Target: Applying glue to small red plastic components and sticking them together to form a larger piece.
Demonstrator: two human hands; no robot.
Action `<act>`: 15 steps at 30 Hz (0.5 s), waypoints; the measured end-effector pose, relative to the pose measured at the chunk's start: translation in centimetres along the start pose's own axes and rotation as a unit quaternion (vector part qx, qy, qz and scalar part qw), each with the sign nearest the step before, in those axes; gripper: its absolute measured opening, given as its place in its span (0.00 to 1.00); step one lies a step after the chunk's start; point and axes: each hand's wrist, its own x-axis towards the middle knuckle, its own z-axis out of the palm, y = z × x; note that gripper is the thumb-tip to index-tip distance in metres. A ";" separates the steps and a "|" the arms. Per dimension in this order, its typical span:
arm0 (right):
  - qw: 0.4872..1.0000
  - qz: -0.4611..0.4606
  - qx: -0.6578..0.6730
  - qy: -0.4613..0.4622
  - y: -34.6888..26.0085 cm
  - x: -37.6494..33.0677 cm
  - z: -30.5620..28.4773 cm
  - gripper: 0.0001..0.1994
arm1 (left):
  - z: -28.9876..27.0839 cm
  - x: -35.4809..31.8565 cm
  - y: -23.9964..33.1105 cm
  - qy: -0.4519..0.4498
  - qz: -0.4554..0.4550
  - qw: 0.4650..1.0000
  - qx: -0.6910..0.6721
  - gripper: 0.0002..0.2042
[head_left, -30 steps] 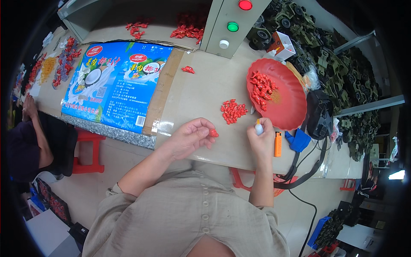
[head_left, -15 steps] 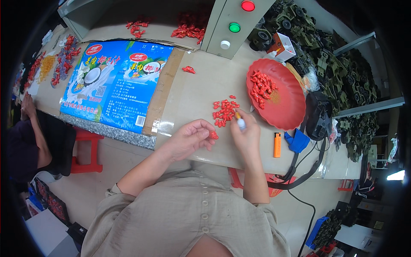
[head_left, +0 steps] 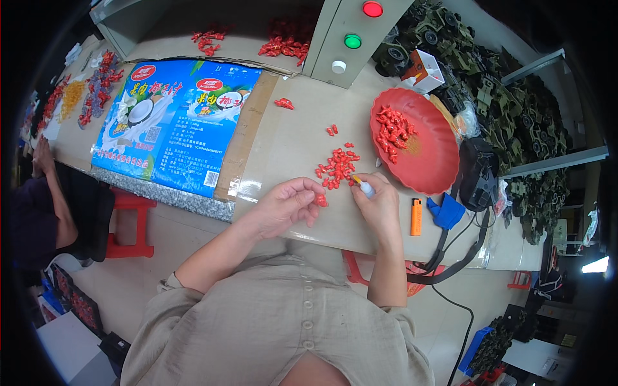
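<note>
My left hand (head_left: 288, 207) is closed, pinching a small glossy red plastic piece (head_left: 320, 201) at its fingertips. In my right hand (head_left: 380, 204) is a small white bottle (head_left: 367, 188) with a yellow tip, held between thumb and fingers. That tip points toward the near right edge of a loose pile of small red pieces (head_left: 338, 166) on the table, where the fingertips are also close; whether they touch a piece I cannot tell. Two small red pieces (head_left: 331, 130) lie together just beyond the pile. A larger red piece (head_left: 283, 103) rests farther off on its own.
Right of the pile stands a red scalloped bowl (head_left: 444, 177) holding red pieces. An orange lighter (head_left: 416, 217), a blue cloth-like item (head_left: 447, 212) and a black strap (head_left: 444, 275) lie nearby. Flattened blue cardboard (head_left: 170, 128) covers the left side. Green toy vehicles (head_left: 515, 116) are heaped beyond; another person's hand (head_left: 44, 156) is far left.
Two small red pieces now lie beyond the pile. My right hand has shifted slightly right and nearer me, and the bottle has turned, its tip toward the pile. My left hand stays nearly still.
</note>
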 end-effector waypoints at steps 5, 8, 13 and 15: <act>0.998 -0.018 -0.065 -0.021 -0.1 0.3 0.1 0.09 | 0.1 -0.1 0.0 0.010 0.001 1.000 -0.003 0.09; 0.995 -0.060 -0.076 0.011 0.1 0.1 0.3 0.09 | 0.1 -0.2 0.0 0.002 -0.002 1.000 0.015 0.09; 0.935 0.123 0.332 -0.030 0.3 -1.5 0.1 0.06 | 0.3 -0.3 0.2 0.010 -0.009 0.999 0.030 0.09; 0.898 0.133 0.415 -0.050 0.1 -2.4 0.3 0.06 | 0.3 -0.3 0.2 0.007 -0.007 0.999 0.035 0.09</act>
